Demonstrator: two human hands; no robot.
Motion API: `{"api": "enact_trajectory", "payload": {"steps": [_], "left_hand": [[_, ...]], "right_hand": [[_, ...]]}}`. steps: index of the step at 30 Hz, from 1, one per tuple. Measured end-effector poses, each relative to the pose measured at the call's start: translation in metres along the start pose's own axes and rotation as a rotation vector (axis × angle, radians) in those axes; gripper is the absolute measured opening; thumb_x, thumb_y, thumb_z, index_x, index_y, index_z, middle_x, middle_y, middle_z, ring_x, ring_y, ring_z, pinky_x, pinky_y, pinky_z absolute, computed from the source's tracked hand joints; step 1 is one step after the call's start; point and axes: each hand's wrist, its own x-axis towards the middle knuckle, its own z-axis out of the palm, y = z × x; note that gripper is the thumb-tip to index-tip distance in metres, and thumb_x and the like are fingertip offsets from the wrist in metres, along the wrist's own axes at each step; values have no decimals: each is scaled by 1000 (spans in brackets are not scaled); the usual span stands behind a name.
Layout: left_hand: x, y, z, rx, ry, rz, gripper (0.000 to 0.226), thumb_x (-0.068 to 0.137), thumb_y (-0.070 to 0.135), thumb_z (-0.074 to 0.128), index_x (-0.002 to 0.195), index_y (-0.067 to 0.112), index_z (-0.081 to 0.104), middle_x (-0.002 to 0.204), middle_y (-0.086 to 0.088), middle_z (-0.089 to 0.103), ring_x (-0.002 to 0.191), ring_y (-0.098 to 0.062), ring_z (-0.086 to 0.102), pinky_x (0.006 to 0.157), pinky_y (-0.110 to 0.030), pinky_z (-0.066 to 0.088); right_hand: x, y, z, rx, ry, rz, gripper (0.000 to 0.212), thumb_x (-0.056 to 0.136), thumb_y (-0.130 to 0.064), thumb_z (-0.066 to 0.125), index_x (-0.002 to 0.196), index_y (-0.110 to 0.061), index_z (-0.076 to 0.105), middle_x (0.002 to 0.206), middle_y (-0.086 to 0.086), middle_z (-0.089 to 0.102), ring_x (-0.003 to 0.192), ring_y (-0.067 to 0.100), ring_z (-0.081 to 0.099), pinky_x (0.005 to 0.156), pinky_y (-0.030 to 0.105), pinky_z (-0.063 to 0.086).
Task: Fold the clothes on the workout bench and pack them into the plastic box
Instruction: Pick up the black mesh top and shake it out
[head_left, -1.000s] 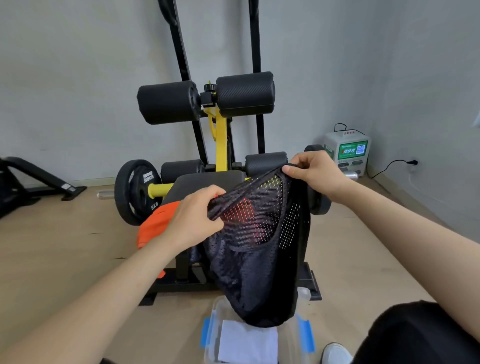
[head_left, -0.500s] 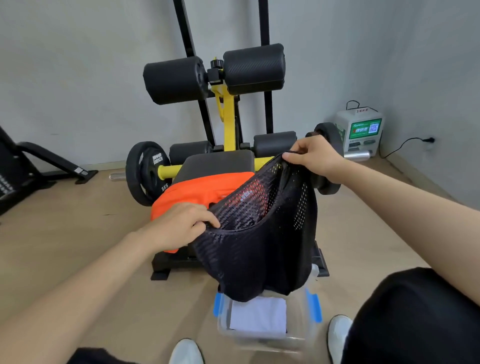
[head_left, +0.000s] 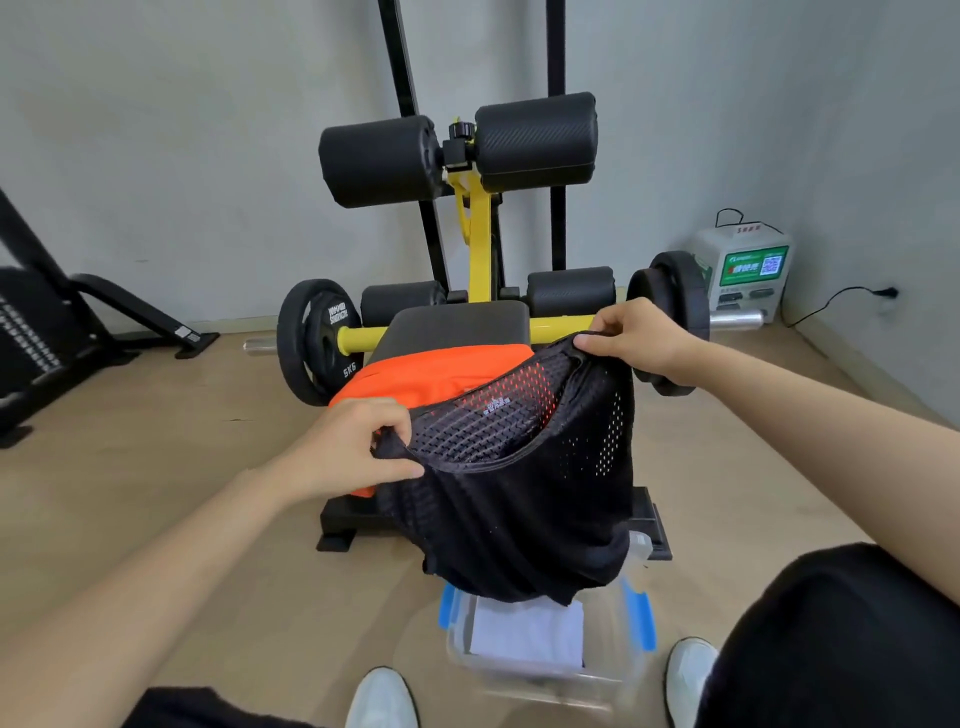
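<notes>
A black mesh garment (head_left: 524, 499) hangs in the air in front of the workout bench (head_left: 457, 325). My left hand (head_left: 358, 447) pinches its near left edge, and my right hand (head_left: 631, 335) grips its far right top edge. The cloth sags between them and its hem dangles over the clear plastic box (head_left: 545, 644) with blue clips on the floor. A folded white piece (head_left: 530, 631) lies inside the box. An orange garment (head_left: 441, 376) lies on the bench seat behind the mesh.
Weight plates (head_left: 314, 340) sit on a bar at both sides of the bench, with foam rollers (head_left: 457, 148) above. A white charging unit (head_left: 743, 270) stands at the right wall. A black frame (head_left: 62, 332) is at the left. My white shoes (head_left: 382, 699) flank the box.
The view has tilted down and nearer, showing the box and shoes. Both hands lowered the mesh garment; my left hand dropped further, so the top edge slopes down to the left.
</notes>
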Motion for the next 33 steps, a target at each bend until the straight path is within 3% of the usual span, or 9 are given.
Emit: {"api": "enact_trajectory", "payload": {"steps": [6,10,13,15,17,20,23,27,33], "left_hand": [[-7,-5,-15,-422,-97,-155,34,83,9,78,82,36,58,82,11,64,74,-9,64,68,-27,53],[-12,-11,-33,-417,-32,-167,28,84,7,78,91,29,63,101,-3,68,93,-18,67,85,-36,56],[-15,-17,-47,-352,29,-213,44,81,-5,76,104,32,64,89,-11,64,80,-23,64,78,-27,53],[-16,-25,-58,-302,76,-274,49,75,-1,79,106,36,68,76,-12,60,70,-33,57,71,-32,49],[-17,-34,-67,-242,117,-312,28,75,11,81,94,30,76,78,-5,72,74,-40,63,73,-39,53],[-19,-38,-76,-187,177,-380,10,85,12,78,81,21,77,76,-2,75,64,-20,60,54,-22,51],[-22,-40,-77,-284,182,-457,6,90,14,72,86,14,76,77,-3,73,64,-13,63,49,-22,52],[-22,-44,-66,-563,218,-569,13,93,19,68,98,9,73,94,-12,76,71,-20,73,53,-23,56],[-8,-38,-54,-947,355,-635,14,96,18,64,107,9,68,119,-13,68,93,-34,75,71,-31,63]], "right_hand": [[-18,-10,-8,47,-166,47,21,96,-12,62,81,2,61,36,-15,42,30,1,40,31,8,28],[-24,-8,-10,99,-289,83,17,94,-5,63,78,2,61,44,-14,52,36,1,46,35,6,32],[-23,-11,-10,124,-348,65,15,91,-7,66,83,5,66,57,-9,62,49,1,55,49,13,42],[-24,-20,-11,131,-290,37,14,94,-7,63,84,3,64,46,-12,56,39,-1,50,41,9,37],[-22,-26,-11,153,-195,-5,17,96,-9,61,82,0,63,41,-13,51,33,0,46,35,9,34],[-9,-26,-13,98,-113,-91,25,93,-20,67,80,1,69,60,-3,62,52,3,52,55,20,42],[2,-21,-13,21,-77,-67,27,93,-25,67,82,0,70,73,12,63,63,22,51,50,23,43],[9,-16,-9,-10,-102,-20,25,95,-23,64,83,-2,68,73,9,60,67,20,57,52,25,53],[15,-13,5,279,-119,99,21,96,-20,63,77,-10,65,84,12,64,78,18,65,64,35,62]]}}
